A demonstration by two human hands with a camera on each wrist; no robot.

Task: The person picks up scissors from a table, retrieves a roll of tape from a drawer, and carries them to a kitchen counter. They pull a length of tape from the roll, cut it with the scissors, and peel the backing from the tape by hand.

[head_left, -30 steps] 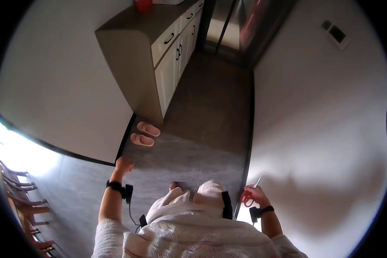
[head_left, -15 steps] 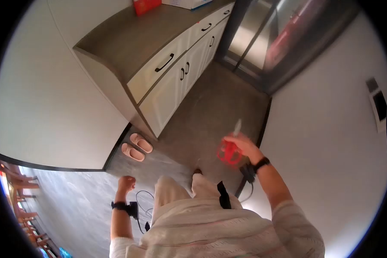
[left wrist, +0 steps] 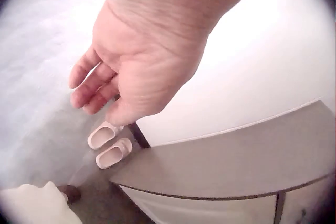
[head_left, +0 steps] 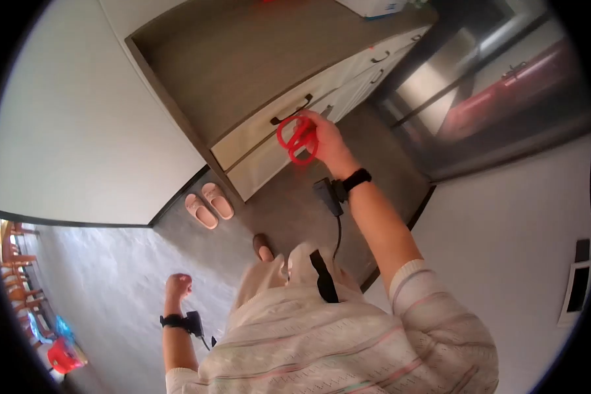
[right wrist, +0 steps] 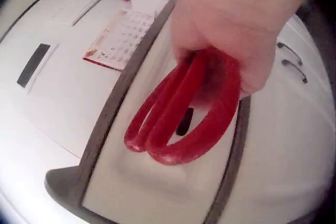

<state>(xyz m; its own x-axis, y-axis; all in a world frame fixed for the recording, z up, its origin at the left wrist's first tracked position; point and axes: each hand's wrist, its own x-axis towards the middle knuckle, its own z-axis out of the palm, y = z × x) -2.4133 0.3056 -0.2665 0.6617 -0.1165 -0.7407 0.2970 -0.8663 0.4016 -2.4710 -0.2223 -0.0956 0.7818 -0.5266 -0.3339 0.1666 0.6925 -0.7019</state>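
Head view: right hand [head_left: 328, 139] grips one pair of scissors [head_left: 298, 140], left hand [head_left: 178, 285] relaxed, two slippers [head_left: 218, 201] below.

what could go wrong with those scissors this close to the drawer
The right grip holds the red scissors with the blades out of sight, so a sharp edge might nick skin. They are close to the black drawer handle and might snag on it. The pink slippers lie by the cabinet, where a step could catch them.
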